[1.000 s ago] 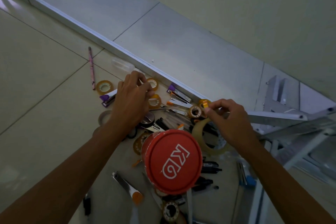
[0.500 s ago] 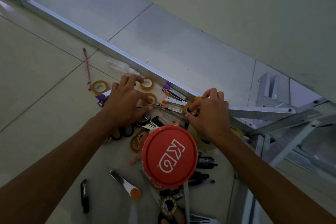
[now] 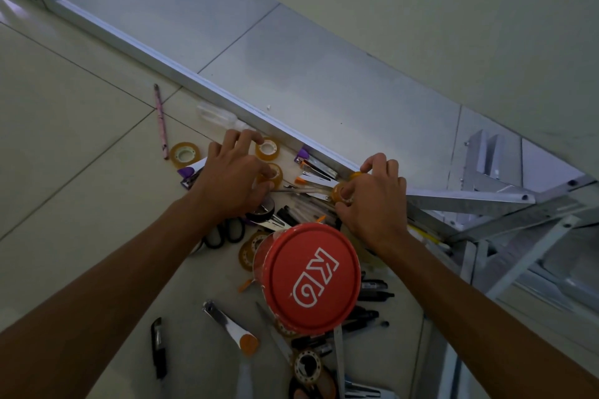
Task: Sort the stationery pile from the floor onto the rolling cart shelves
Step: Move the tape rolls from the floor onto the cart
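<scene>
Pinching small tape roll (image 3: 341,194) with right hand (image 3: 372,201), left hand (image 3: 231,181) curled on tape roll (image 3: 271,175)

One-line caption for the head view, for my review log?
Both hands work the floor stationery pile: left hand on a small tape roll, right hand pinching another roll behind a red-lidded can.

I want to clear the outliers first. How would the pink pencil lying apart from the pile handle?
The pink pencil looks thin, rigid and probably light. Its apparently round shaft may roll on the smooth tiled floor if nudged sideways.
</scene>
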